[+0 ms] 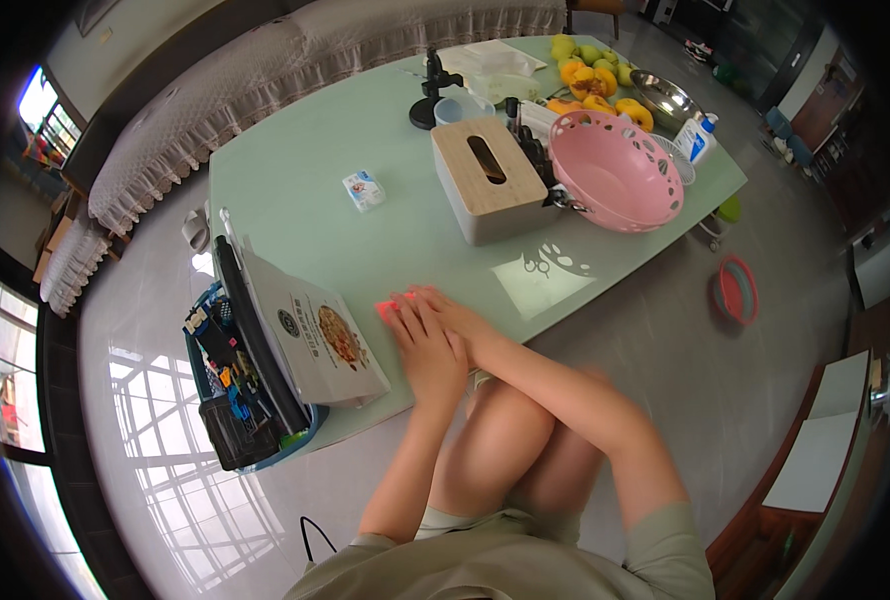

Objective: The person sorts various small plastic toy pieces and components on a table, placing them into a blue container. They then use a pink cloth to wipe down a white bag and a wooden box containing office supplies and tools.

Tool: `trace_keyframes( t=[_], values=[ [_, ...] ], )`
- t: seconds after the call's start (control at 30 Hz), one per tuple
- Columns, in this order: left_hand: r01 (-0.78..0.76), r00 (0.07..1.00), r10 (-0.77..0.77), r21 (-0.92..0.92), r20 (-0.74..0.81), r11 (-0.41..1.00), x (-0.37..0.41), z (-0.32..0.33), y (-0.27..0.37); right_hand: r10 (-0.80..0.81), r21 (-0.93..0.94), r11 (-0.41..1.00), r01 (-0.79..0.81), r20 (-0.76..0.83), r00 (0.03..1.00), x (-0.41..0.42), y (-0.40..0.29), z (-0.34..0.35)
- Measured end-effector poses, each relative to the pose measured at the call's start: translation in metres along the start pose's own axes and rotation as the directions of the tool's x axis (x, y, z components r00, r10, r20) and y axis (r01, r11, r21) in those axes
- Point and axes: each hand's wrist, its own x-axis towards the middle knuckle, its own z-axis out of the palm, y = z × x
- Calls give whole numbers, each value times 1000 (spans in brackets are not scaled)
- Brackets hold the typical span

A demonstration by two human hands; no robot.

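Near the front edge of the pale green table (306, 161), a small bright pink-red flat piece (389, 308) lies mostly under my fingers; its material and full shape are hidden. My left hand (428, 352) rests over it with the fingertips on its near part. Beside and partly behind it, my right hand (456, 315) reaches across from the right, its fingertips at the piece's far side. The two hands overlap, so I cannot tell how firmly either one grips. Just left of them stands a white printed paper bag (317, 330).
A basket of toy bricks (239, 390) sits at the table's left corner. Farther back are a small tissue pack (364, 190), a wood-lidded tissue box (490, 176), a pink colander (614, 172), a black stand (431, 94), fruit (587, 79), a steel bowl (666, 97) and a pump bottle (696, 140).
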Motion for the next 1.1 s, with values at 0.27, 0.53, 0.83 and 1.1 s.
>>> trace_keyframes(
  t=[0.27,0.53,0.83,1.1],
  values=[
    [4,1000,-2,105,-14,994,92,33,-28,100,-58,993,-104,-71,992,70,84,45],
    [-7,997,18,153,-72,988,114,59,-19,85,-48,995,-88,-56,995,65,97,38],
    [-4,999,-7,228,47,974,78,49,48,40,-36,999,-41,-30,999,2,79,-5],
    [-124,983,101,154,150,980,56,57,101,125,-94,988,-124,3,992,-71,80,-62]
  ],
)
